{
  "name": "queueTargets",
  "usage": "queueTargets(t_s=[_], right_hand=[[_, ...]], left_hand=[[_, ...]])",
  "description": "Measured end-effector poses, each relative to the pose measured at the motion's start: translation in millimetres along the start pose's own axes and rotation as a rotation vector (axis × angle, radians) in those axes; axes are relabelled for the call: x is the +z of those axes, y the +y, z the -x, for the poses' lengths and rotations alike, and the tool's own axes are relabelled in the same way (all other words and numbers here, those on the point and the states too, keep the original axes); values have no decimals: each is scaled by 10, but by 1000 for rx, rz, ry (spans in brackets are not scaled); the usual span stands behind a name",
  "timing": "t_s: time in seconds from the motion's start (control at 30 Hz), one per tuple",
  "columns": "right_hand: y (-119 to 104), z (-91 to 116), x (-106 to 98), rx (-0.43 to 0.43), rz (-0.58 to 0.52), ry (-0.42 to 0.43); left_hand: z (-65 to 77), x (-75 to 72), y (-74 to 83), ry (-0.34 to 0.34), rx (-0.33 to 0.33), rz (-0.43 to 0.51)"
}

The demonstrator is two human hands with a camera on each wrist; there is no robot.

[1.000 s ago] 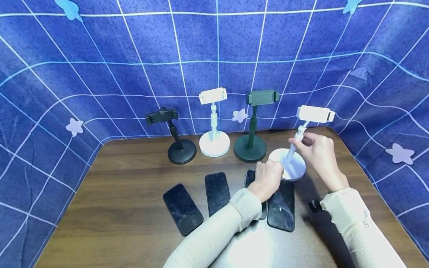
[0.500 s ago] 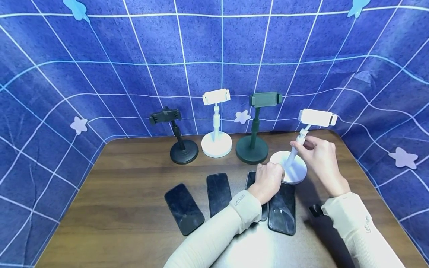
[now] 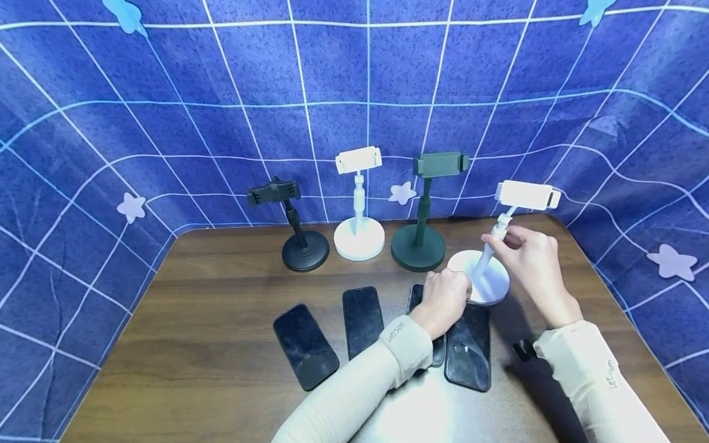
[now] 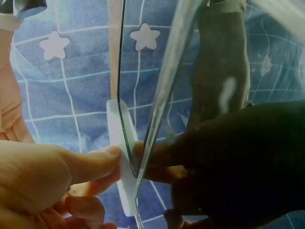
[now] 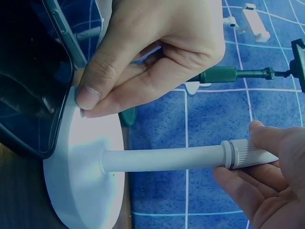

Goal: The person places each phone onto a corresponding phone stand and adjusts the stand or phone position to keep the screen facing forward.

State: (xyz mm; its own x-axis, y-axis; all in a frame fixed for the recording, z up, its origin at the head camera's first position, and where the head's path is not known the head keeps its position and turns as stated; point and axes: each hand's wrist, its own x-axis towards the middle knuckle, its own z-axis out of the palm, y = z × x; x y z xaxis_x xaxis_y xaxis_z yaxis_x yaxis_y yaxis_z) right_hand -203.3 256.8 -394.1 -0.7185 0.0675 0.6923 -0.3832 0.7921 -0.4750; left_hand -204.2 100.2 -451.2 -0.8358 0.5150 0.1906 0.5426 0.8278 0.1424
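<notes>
Right of the dark green plastic phone stand (image 3: 423, 212), a round-based white plastic phone stand (image 3: 485, 259) is held tilted. The left hand (image 3: 443, 301) pinches its rim (image 5: 59, 179), seemingly for steadiness; the right hand (image 3: 533, 263) pinches the ribbed collar (image 5: 244, 153), seemingly supporting the stem (image 5: 167, 160).

Wht phone stand (image 3: 487, 253), approx 4 o'clock in head view: rnd flat base (image 3: 492, 289), slim stem (image 3: 483, 263) leaning to 1 o'clock, ribbed collar (image 5: 244, 153) partway up, wide rect. clamp (image 3: 528, 195) on top at approx 3 o'clock. L hand (image 3: 442, 301) pinches base rim w/ thumb & fingers; R hand (image 3: 530, 261) grips stem at collar, below clamp
</notes>
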Motion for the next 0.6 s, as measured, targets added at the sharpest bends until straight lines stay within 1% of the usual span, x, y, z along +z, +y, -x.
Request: queueTargets(t_s=[0.27, 0.43, 0.6], right_hand=[[-9, -2, 12, 5, 4, 1], [-22, 11, 4, -10, 12, 11], [-27, 13, -6, -13, 16, 10]], left_hand=[[-1, -12, -13, -6, -7, 3], [21, -21, -26, -17, 6, 10], [28, -22, -41, -4, 18, 19]])
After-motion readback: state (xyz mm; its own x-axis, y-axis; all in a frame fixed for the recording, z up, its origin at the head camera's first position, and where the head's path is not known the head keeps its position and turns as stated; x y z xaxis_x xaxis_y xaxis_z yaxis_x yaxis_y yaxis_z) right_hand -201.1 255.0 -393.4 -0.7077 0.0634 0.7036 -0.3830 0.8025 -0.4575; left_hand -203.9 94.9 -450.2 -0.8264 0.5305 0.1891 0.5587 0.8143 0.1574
